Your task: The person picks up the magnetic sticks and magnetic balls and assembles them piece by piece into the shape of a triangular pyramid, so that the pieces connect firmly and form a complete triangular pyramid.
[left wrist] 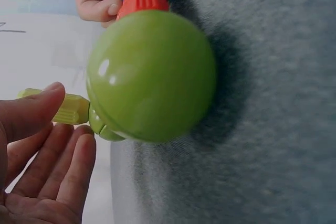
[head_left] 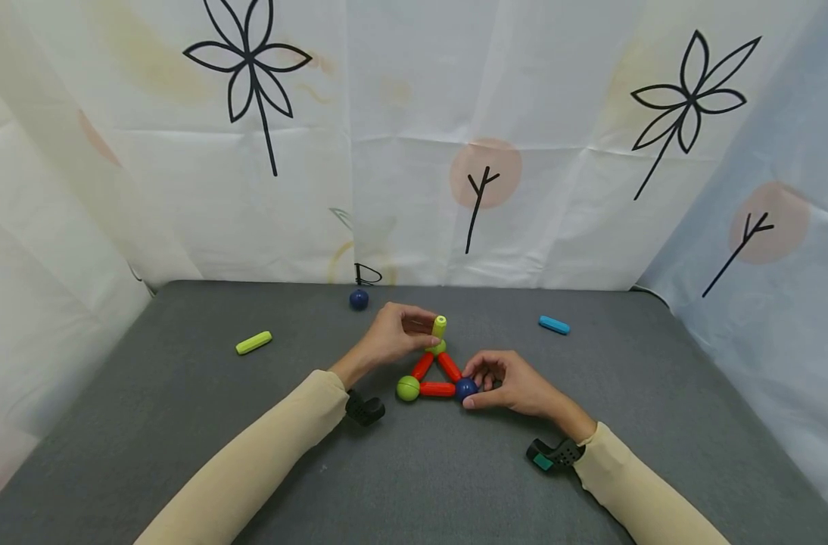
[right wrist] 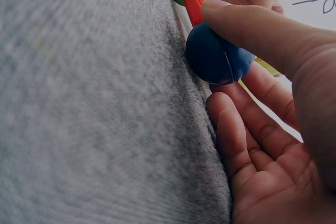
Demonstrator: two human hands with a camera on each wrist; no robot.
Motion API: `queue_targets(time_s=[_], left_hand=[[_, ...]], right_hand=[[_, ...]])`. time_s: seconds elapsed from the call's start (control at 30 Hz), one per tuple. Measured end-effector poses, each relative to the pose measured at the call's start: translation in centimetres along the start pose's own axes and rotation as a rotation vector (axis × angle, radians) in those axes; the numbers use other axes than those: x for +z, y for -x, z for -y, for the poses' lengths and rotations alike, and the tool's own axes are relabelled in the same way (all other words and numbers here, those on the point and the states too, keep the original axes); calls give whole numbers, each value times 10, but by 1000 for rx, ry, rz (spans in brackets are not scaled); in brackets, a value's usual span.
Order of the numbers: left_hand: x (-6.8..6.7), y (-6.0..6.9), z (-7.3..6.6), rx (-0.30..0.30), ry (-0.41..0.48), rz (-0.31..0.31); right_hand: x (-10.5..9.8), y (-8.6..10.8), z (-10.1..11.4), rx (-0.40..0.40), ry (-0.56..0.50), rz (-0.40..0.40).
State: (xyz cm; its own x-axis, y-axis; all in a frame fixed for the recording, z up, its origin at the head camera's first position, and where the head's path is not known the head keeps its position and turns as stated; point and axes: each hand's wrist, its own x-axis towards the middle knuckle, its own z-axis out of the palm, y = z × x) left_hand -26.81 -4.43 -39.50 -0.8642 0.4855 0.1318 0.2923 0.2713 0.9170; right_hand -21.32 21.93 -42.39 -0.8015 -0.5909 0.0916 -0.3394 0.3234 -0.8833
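Observation:
On the grey table lies a triangle of red toy construction rods joined by balls. Its near left corner is a green ball, the near right one a dark blue ball, the far one a smaller-looking green ball. A yellow-green rod stands upright on the far ball. My left hand pinches that rod between thumb and fingers, as the left wrist view also shows. Around the blue ball my right hand curls, thumb on one side and fingers on the other.
Another yellow-green rod lies to the left on the table. Toward the back edge sits a second dark blue ball. A light blue rod lies at the back right. Patterned white cloth hangs behind the table and along its sides.

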Motion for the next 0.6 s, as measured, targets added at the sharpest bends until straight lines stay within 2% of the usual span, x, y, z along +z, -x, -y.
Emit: queue_targets(time_s=[0.17,0.37,0.6], left_hand=[[-3,7,8,14,-7,-5],[-5,13,14,-29,-15,-2],[-10,31,16,-45,-17,-5]], right_hand=[[-1,0,-1,-2,-3,-1],[0,1,-1,5,-3,2],[0,0,0,16,0,0]])
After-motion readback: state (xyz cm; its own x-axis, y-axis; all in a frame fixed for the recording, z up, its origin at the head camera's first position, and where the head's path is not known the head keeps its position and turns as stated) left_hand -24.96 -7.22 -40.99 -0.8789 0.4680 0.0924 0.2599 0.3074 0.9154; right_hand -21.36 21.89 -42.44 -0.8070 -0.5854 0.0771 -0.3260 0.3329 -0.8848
